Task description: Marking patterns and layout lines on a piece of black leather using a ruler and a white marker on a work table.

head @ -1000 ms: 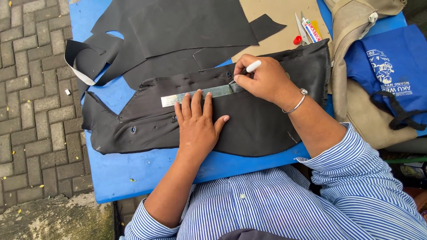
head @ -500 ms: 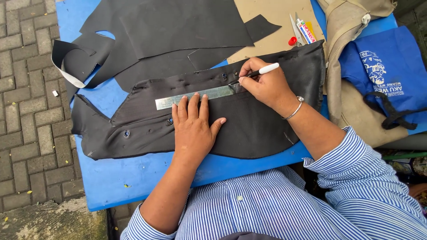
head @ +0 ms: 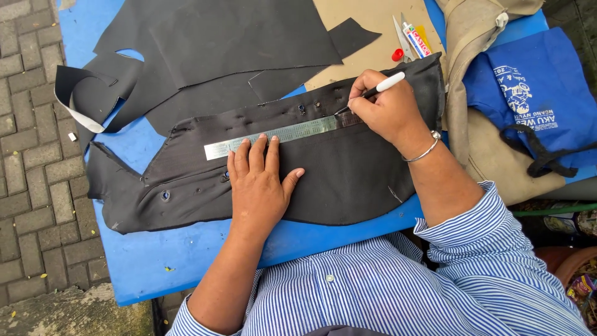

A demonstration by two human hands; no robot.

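From my remote seat I saw the blue table [head: 186, 261] filling most of the view, set on a grey brick pavement [head: 31, 186] that ran down the left side. Across the table's far half lay large black sheets [head: 236, 43] with curved cut-outs, overlapping a tan board [head: 373, 31]. In front of them the dark fabric panel [head: 348, 180] stretched nearly the width of the table, from a ragged left end to a straight right edge, with small round fittings dotted along it. A beige bag [head: 479, 124] and a blue cloth bag [head: 535, 93] with dark cord handles sat at the right, touching each other. The person's sleeves were blue-and-white striped. The left hand [head: 261, 186] was laid flat, fingers together and pointing away, thumb spread to the side, its fingertips pressing on the near edge of the metal ruler [head: 280, 134], which rested lengthwise on the panel, slightly tilted. The right hand [head: 388, 109], wearing a thin silver bangle [head: 423, 149], was closed in a writing grip around a white-capped pen [head: 373, 92], whose tip met the fabric just at the ruler's right end. Beyond that hand, on the tan board, lay scissors [head: 398, 34], a small tube [head: 415, 38] with a red cap [head: 397, 55] beside it.
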